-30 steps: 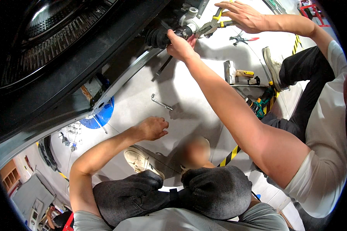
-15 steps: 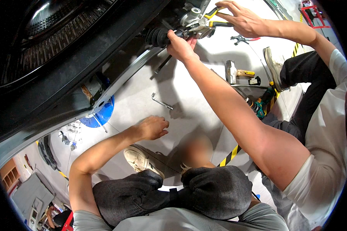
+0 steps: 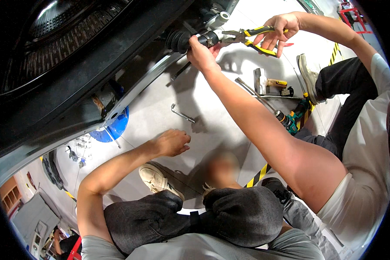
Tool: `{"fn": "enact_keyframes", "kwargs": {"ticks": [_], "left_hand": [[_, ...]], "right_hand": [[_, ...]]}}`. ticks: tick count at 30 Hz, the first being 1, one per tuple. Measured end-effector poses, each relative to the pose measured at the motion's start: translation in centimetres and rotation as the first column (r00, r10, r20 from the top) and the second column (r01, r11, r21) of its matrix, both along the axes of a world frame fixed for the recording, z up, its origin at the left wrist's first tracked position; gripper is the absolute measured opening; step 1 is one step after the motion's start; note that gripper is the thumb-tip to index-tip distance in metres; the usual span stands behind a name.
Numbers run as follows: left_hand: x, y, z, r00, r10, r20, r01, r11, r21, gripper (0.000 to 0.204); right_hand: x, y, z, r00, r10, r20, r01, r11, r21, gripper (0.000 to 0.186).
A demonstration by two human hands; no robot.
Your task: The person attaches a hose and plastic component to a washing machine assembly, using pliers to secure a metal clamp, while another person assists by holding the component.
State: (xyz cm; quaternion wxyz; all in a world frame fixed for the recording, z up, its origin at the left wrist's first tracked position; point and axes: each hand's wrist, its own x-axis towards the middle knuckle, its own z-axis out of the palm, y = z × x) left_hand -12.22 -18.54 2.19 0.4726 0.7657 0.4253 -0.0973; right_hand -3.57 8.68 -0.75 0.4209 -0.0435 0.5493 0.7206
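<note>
My left hand [image 3: 173, 142] hangs over the floor, loosely curled with fingers apart and nothing visible in it. Closest to it lies an L-shaped socket wrench [image 3: 182, 114]. My right hand [image 3: 222, 168] is a blurred patch in front of my right knee, so its fingers do not show. Ahead, a co-worker's left hand [image 3: 202, 54] grips a black shaft [image 3: 208, 39] beside a ribbed rubber boot [image 3: 177, 41]. The co-worker's right hand [image 3: 281, 32] holds yellow-and-black pliers [image 3: 258, 39], their jaws at the shaft's outer end.
A dark vehicle body [image 3: 73, 82] fills the upper left. A hammer [image 3: 268, 82] and a green power drill [image 3: 290, 118] lie at the right, near the co-worker's shoe [image 3: 308, 78]. A blue round object [image 3: 112, 128] and small metal parts [image 3: 79, 151] are at the left.
The co-worker's pliers have swung down and right from the metal joint, and their handles are spread differently. The shaft's outer end shows more plainly. My left hand has barely moved.
</note>
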Motion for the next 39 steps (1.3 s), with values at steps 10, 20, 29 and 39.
{"fn": "enact_keyframes", "kwargs": {"ticks": [10, 20, 29, 39], "left_hand": [[0.3, -0.4, -0.7, 0.999, -0.015, -0.03, 0.016, 0.999, 0.037, 0.03], [0.1, -0.4, -0.4, 0.998, -0.016, -0.057, 0.016, 1.0, -0.001, 0.031], [0.1, -0.6, -0.9, 0.999, -0.023, -0.032, 0.024, 0.999, 0.035, 0.031], [0.2, -0.5, -1.1, 0.998, -0.005, 0.058, 0.001, 0.998, 0.065, 0.031]], "right_hand": [[-0.1, 0.4, -1.1, 0.999, -0.033, -0.022, 0.033, 0.999, 0.015, 0.055], [-0.2, -0.2, -1.9, 0.988, -0.02, -0.155, 0.017, 1.0, -0.022, 0.031], [0.0, 0.1, -3.7, 0.954, -0.047, -0.295, 0.025, 0.996, -0.081, 0.035], [0.5, 0.4, -3.6, 0.96, -0.05, -0.277, 0.07, 0.995, 0.064, 0.034]]}}
